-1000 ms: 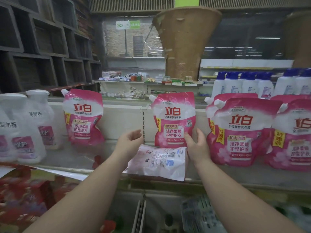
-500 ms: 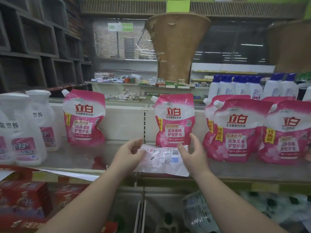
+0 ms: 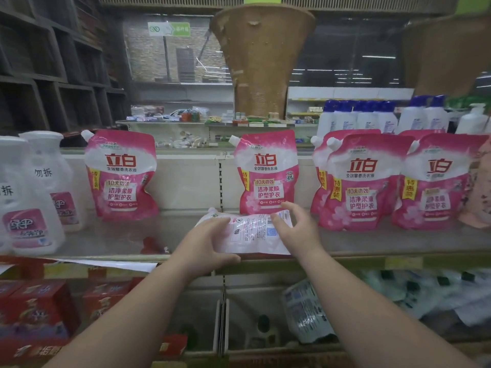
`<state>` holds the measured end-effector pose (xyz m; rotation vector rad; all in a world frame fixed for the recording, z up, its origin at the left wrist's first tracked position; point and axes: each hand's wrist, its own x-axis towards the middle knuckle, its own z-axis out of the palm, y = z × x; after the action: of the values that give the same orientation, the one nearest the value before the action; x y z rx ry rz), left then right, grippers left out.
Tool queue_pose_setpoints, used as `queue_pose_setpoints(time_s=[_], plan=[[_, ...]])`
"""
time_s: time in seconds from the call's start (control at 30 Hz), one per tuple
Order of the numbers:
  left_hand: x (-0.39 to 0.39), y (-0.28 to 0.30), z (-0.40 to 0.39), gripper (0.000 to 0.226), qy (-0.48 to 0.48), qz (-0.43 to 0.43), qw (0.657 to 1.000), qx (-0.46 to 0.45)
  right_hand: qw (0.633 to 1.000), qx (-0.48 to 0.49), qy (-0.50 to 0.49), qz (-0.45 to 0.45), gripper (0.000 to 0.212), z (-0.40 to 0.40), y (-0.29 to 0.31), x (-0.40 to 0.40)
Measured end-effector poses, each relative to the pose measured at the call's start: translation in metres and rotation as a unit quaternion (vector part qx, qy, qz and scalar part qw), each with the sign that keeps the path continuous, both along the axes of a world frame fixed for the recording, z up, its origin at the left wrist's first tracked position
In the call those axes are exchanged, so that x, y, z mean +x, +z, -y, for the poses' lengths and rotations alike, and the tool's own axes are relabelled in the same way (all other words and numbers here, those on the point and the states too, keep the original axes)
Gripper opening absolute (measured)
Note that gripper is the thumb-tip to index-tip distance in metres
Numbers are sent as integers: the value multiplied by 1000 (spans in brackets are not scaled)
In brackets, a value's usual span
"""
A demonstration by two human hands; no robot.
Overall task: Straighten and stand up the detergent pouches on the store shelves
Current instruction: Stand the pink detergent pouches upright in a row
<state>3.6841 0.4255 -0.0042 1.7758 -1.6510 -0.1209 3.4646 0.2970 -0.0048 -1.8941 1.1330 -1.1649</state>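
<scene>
Detergent pouch (image 3: pixel 248 235), pale back side up with its printed label and barcode showing, lies flat on the store shelf (image 3: pixel 372 243) near the front edge, its long axis running left to right across the view. Its spout end points left and slightly away, its base end right. Both bare hands bracket it — the left hand (image 3: pixel 206 247) cups the left, spout-side end, thumb under the near edge and fingers curled over the top, apparently gripping it. The right hand (image 3: pixel 297 231) sits at the right end with its thumb pressing on the label face and the fingers spread and arched above the far edge; whether those fingers actually touch the pouch is hard to tell from this angle. Neither hand is clenched. Directly behind the lying pouch, an upright pink pouch (image 3: pixel 265 172) stands against the shelf's back panel, and the lying pouch's far edge is just beside its base. More pink pouches (image 3: pixel 358 181) stand in a cluster to the right, and one standing pouch (image 3: pixel 121 176) stands alone to the left, beyond which are white bottles (image 3: pixel 29 197). To stand the pouch, it would likely need turning a quarter — base end down, spout end up — and both hands are equally close to do it.
</scene>
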Motion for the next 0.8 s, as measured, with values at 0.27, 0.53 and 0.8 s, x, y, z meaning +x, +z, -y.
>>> queue_pose_setpoints(time_s=[0.27, 0.53, 0.8], plan=[[12, -7, -4, 93, -13, 57, 998, -29, 1000, 12, 3, -4, 43, 3, -3, 2], [21, -26, -4, 45, -26, 172, 979, -107, 1000, 23, -5, 6, 35, 1, -2, 5], [16, -27, 12, 34, -23, 182, 954, -237, 1000, -22, 10, -20, 31, 0, 5, 5]])
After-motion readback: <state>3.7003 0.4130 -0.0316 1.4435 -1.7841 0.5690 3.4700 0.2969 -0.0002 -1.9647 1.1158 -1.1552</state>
